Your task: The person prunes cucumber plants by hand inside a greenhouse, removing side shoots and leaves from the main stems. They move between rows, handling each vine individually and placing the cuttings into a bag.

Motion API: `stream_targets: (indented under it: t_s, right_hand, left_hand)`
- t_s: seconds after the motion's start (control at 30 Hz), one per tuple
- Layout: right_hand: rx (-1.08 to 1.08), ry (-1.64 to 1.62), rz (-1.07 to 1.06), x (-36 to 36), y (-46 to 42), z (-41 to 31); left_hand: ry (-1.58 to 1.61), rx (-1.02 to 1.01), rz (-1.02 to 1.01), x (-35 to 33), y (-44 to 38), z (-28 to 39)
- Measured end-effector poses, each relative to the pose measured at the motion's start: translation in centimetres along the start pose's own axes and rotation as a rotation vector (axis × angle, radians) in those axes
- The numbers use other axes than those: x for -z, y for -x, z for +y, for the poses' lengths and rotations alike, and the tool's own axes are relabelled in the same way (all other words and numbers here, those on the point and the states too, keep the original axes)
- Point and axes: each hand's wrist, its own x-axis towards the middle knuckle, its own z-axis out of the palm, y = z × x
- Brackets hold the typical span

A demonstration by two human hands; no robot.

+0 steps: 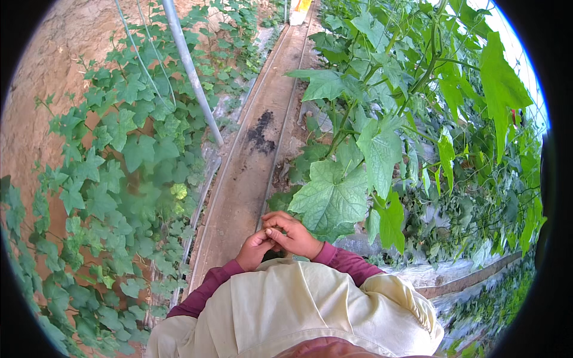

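Note:
My left hand [255, 250] and my right hand [291, 235] meet in front of my belly, with their fingertips touching. The fingers overlap, so whether something small lies between them cannot be told. Both wrists come out of maroon sleeves below a cream-coloured garment [291, 304]. Just beyond my right hand hangs a broad, lobed vine leaf [331, 194], part of a tall climbing plant. Beneath the hands runs a narrow path [241, 179] with a dark patch [262, 134] on it.
Leafy vines [121, 125] cover an earthen bank [40, 80] at the left. A metal pole [192, 67] and strings [143, 58] stand beside the path. Climbing vines [429, 80] rise at the right over plastic sheeting [429, 273]. A white and orange object [299, 12] sits at the path's far end.

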Motion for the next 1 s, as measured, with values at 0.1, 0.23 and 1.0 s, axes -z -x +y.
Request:
stream_targets:
  t_s: [0.1, 0.23, 1.0]
  right_hand:
    - [-0.120, -0.025, 0.401, -4.0, -1.2, 0.1]
    - [-0.394, -0.662, 0.651, -9.4, -5.2, -3.4]
    - [0.046, -0.241, 0.938, 1.2, 5.6, -16.0]
  left_hand:
    - [0.238, -0.083, -0.137, 2.9, 1.6, 6.9]
    - [-0.537, -0.258, -0.637, 6.6, 1.9, 9.3]
    - [-0.454, -0.906, -1.140, -13.1, -10.1, 39.5]
